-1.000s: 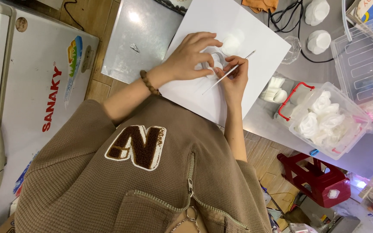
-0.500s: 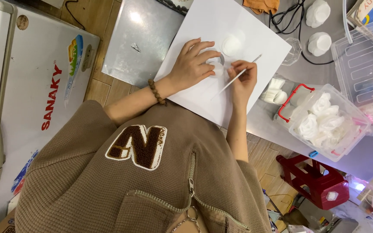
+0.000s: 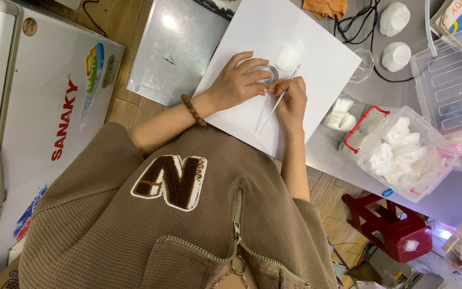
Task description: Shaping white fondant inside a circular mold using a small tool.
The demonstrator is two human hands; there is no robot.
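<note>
A grey surface [image 3: 188, 48] is carrying a white sheet [image 3: 322, 69], where both hands are meeting. The left hand [image 3: 239, 83] is curling over a small translucent ring [image 3: 269, 72], its grip closed around it. The right hand [image 3: 292, 99] is pinching a thin white stick [image 3: 279, 101], whose long axis is slanting up toward a white foam disc [image 3: 287, 56] just beyond the fingertips.
</note>
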